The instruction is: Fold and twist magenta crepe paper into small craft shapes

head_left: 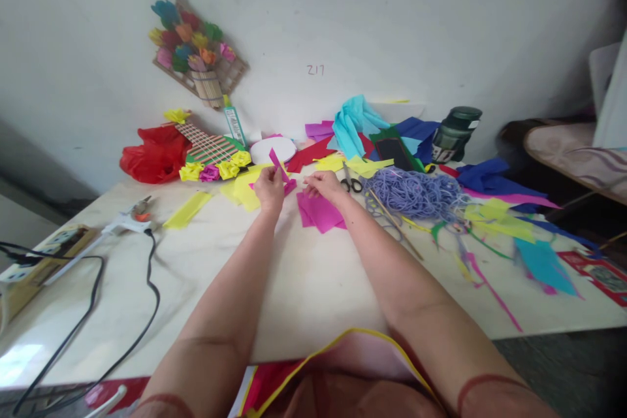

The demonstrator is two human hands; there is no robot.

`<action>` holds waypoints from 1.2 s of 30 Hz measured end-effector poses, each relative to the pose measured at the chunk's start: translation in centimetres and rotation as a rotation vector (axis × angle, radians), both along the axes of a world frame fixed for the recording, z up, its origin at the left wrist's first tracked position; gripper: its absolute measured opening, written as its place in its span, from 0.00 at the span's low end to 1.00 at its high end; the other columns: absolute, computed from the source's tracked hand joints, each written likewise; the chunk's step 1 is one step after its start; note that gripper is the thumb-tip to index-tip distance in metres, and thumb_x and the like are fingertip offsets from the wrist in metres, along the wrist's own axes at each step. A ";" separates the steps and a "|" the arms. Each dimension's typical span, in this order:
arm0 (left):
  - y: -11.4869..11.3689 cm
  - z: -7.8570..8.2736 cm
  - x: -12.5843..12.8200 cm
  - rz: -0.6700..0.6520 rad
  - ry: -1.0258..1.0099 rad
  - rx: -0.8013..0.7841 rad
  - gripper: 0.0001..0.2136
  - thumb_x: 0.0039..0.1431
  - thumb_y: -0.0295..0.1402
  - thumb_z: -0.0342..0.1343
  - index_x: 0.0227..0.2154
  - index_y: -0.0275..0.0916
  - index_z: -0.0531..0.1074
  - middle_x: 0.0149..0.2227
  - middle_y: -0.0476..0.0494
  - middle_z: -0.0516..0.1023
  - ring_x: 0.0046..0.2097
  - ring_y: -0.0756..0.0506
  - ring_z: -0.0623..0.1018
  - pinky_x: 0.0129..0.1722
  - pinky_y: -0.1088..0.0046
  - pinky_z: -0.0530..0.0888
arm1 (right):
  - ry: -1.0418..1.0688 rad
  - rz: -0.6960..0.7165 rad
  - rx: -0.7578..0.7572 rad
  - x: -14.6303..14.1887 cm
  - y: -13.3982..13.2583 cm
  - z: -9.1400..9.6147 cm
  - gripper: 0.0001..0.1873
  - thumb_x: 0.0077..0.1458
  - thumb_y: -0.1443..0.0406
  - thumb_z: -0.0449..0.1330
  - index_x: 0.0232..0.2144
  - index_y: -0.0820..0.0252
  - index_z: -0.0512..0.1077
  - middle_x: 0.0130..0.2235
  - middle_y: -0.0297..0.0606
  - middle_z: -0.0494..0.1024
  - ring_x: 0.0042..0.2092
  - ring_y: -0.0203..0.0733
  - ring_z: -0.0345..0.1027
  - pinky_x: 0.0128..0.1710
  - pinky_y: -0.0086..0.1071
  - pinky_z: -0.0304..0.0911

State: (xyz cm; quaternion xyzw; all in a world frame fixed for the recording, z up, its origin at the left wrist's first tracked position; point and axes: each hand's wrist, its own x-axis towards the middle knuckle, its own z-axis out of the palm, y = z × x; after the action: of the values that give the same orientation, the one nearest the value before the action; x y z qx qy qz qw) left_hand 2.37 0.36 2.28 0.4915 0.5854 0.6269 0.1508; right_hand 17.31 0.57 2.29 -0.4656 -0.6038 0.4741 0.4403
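Note:
My left hand [269, 189] pinches a folded magenta paper strip [278, 164], one end of which sticks up above the fingers. Close to its right, my right hand [323, 184] has its thumb and fingertips drawn together; whatever may be between them is too small to see. Beneath the right hand lies a small stack of magenta paper pieces [321, 214]. Black-handled scissors [351, 185] rest just beyond the right wrist. Yellow paper sheets [240, 191] spread beside the left hand, with a white round disc [273, 149] behind.
A glue gun [134, 215] with its black cable and a power strip [44, 261] occupy the left. Tangled purple yarn [416, 192], a dark bottle [456, 134] and coloured paper scraps crowd the right. A striped craft with yellow flowers [210, 150] and a glue bottle [234, 123] stand behind.

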 end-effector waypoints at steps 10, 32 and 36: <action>-0.4 -0.6 -3.3 0.323 0.456 -0.140 0.09 0.56 0.34 0.49 0.29 0.39 0.73 0.40 0.36 0.74 0.51 0.36 0.67 0.47 0.59 0.67 | -0.090 -0.150 -0.026 1.3 0.8 -0.2 0.10 0.55 0.67 0.56 0.23 0.63 0.69 0.19 0.32 0.74 0.18 0.29 0.65 0.20 0.21 0.59; 0.6 -2.2 -8.4 0.311 0.320 -0.504 0.10 0.45 0.40 0.56 0.25 0.39 0.75 0.47 0.31 0.74 0.55 0.28 0.65 0.50 0.48 0.62 | -0.579 -0.160 0.125 2.8 2.1 -1.7 0.14 0.55 0.61 0.54 0.25 0.63 0.74 0.24 0.38 0.78 0.25 0.34 0.72 0.27 0.25 0.62; 0.5 -2.4 -8.5 0.307 0.364 -0.498 0.13 0.47 0.40 0.56 0.28 0.34 0.74 0.45 0.27 0.74 0.53 0.28 0.67 0.49 0.48 0.62 | -0.626 -0.162 0.140 2.9 2.0 -1.5 0.14 0.55 0.61 0.54 0.24 0.62 0.74 0.25 0.37 0.79 0.26 0.34 0.72 0.28 0.24 0.61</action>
State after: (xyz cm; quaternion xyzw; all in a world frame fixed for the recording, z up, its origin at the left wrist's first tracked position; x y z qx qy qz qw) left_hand -6.09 0.89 -0.10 0.4495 0.8049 0.3822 0.0629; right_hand 20.23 2.61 0.75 -0.6039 -0.7019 0.2288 0.3004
